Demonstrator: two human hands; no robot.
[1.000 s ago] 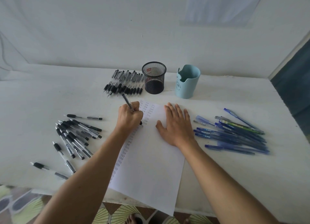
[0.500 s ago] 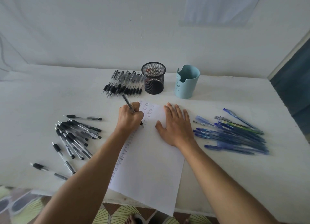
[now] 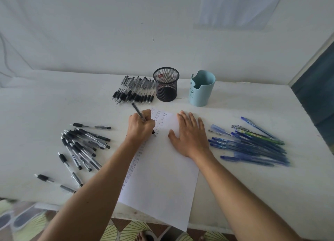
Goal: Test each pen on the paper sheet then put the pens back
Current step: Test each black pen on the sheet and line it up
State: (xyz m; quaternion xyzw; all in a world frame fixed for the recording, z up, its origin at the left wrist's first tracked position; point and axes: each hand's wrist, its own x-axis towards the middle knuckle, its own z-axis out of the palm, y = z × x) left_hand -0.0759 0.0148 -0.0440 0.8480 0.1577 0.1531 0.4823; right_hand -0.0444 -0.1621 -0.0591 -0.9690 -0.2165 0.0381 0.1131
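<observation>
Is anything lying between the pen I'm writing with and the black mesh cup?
Nothing visible does. Only bare table separates the pen, gripped by the left hand, from the mesh cup; the row of black pens lies just left of that path.

**Handwritten "test" on the sheet, little else legible**

The paper sheet (image 3: 162, 177) carries columns of small handwritten words down its left edge and across its top. The clearer ones read "test"; the rest are too small to confirm. Several blue pens (image 3: 253, 150) bear white print on their barrels, too blurred to read. The green pen (image 3: 258, 136) has printed marks, also illegible. A red sticker (image 3: 160, 76) on the black mesh cup (image 3: 166, 92) shows no readable text. The light blue cup (image 3: 202, 90) bears a small ring with two short strokes inside.
</observation>
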